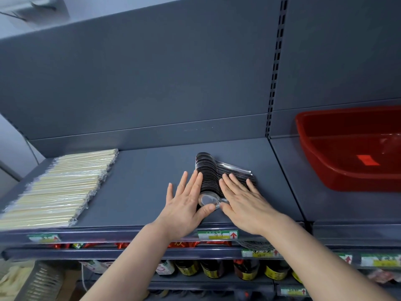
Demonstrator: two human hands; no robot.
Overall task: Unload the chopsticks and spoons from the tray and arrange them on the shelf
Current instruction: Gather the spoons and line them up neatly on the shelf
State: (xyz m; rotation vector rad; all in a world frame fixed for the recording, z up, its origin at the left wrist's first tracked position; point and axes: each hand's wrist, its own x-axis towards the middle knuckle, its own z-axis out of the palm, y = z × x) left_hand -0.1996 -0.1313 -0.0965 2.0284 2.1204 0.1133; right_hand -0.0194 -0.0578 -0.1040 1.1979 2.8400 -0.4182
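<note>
A row of several stacked metal spoons [211,170] lies on the grey shelf [143,187], bowls to the left and handles to the right. My left hand [186,200] lies flat against the bowl side of the row, its thumb touching the nearest spoon's bowl. My right hand [243,198] rests flat, fingers straight, on the spoon handles. Wrapped packs of pale chopsticks [58,187] lie side by side at the shelf's left end. The red tray [325,161] stands on the neighbouring shelf section to the right; its visible inside holds only a red label.
A slotted upright [275,68] divides the two shelf sections. Price tags [217,235] run along the shelf's front edge. Lower shelves hold red packets and dark jars [245,269]. A metal basket [41,281] sits at the bottom left.
</note>
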